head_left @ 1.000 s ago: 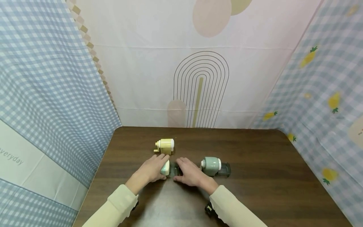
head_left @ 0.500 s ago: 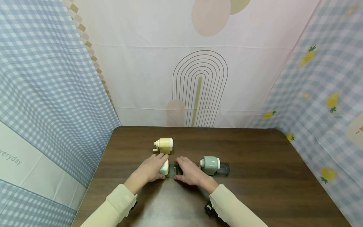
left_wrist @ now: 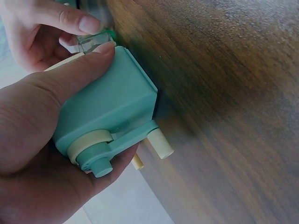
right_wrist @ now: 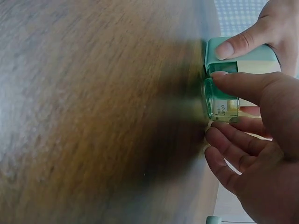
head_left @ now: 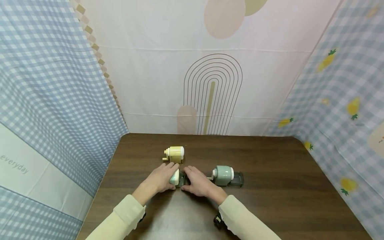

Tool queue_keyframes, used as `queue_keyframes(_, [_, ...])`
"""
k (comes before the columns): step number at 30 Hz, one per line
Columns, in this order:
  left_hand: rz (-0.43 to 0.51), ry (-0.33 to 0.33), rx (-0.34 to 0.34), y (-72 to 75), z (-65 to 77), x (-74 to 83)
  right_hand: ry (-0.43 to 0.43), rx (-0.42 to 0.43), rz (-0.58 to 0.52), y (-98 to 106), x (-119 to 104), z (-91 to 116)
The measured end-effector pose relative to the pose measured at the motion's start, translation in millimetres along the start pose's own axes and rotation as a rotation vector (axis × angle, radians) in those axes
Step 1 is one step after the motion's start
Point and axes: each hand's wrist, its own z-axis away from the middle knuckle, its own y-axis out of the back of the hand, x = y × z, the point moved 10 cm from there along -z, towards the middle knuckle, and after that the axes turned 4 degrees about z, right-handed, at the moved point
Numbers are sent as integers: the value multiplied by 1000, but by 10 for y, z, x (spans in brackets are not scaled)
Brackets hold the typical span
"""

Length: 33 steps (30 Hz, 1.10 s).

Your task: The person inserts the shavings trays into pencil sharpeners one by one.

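My left hand (head_left: 160, 177) grips a teal crank pencil sharpener (left_wrist: 110, 93) from its far and near sides, thumb along its body. The sharpener's crank with a cream knob (left_wrist: 160, 143) points away from the right hand. At the other end, a clear shavings drawer (right_wrist: 222, 105) sticks partly out of the body. My right hand (head_left: 198, 182) pinches this drawer between thumb and fingertips. In the head view the left hand covers most of the sharpener, and only its cream-edged end and part of the drawer show.
A yellow crank sharpener (head_left: 176, 154) stands just beyond my left hand. To the right of my right hand is a grey-green sharpener (head_left: 223, 175), its dark clear drawer (head_left: 238, 179) pulled out to the right. All rest on a brown wooden table (head_left: 270, 200) with cloth walls around it.
My right hand has moved slightly left, and the clear drawer has slid further into the teal sharpener. The left hand holds its place.
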Motion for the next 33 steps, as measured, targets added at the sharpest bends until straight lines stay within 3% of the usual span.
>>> queue_keyframes(20, [15, -47, 47, 17, -14, 26, -5, 43, -20, -20, -40, -58])
queue_keyframes(33, [24, -30, 33, 25, -3, 41, -6, 72, -53, -36, -50, -78])
